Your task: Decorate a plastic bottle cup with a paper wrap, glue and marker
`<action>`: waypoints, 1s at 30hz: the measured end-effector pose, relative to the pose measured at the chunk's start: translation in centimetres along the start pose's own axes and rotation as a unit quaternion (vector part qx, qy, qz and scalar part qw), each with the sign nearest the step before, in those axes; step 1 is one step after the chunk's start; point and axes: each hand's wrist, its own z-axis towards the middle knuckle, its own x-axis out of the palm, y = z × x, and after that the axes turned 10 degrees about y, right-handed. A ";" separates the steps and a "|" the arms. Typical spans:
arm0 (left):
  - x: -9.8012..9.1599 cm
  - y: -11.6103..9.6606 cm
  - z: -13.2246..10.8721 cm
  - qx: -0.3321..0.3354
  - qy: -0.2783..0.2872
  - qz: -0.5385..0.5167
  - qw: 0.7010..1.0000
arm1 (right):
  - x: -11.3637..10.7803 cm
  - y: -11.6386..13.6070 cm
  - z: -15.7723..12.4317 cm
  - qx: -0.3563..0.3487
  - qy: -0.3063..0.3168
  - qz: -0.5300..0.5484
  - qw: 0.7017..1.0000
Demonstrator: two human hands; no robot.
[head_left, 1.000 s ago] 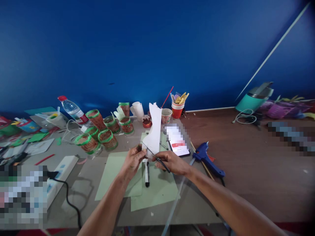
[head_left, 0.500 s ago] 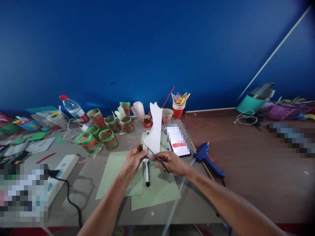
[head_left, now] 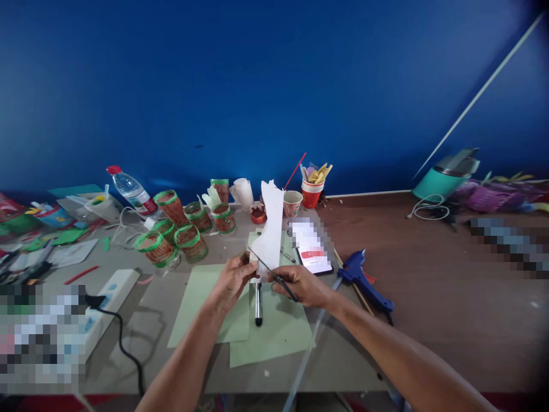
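Observation:
My left hand point(head_left: 231, 281) pinches the lower end of a tall white paper strip point(head_left: 271, 224) and holds it upright above the table. My right hand point(head_left: 302, 285) is closed on a pair of thin dark scissors point(head_left: 271, 271). Their blades cross the bottom of the strip just beside my left fingers. Below both hands lie pale green paper sheets point(head_left: 270, 332) with a black marker point(head_left: 258, 304) resting on them.
Several green-rimmed brown cups point(head_left: 178, 229) and a water bottle point(head_left: 131, 194) stand at left. A red cup of tools point(head_left: 311, 191) and a phone point(head_left: 311, 249) are behind. A blue glue gun point(head_left: 364, 280) lies right; a white power strip point(head_left: 109, 294) with black cable lies left.
Almost nothing has changed; both hands, the strip and the scissors keep their pose, shifted very slightly in the picture.

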 end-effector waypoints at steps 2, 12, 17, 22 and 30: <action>-0.1 0.0 0.0 -0.003 0.012 -0.006 1.000 | 0.0 -0.1 0.0 -0.005 0.003 0.007 1.000; -0.3 -1.2 -0.2 0.022 -0.023 -0.050 0.998 | 0.0 1.6 -0.4 -0.010 0.006 0.104 0.995; -0.2 -2.0 -0.3 0.056 -0.054 -0.106 0.991 | -0.3 1.8 -1.0 -0.085 0.032 0.137 0.986; -0.5 -2.0 -0.2 0.070 -0.049 -0.111 0.990 | -0.2 0.5 -0.6 -0.101 -0.010 0.120 0.988; 0.4 -1.8 -1.2 0.070 0.087 -0.014 0.994 | -0.6 0.0 -0.7 -0.133 0.049 0.149 0.979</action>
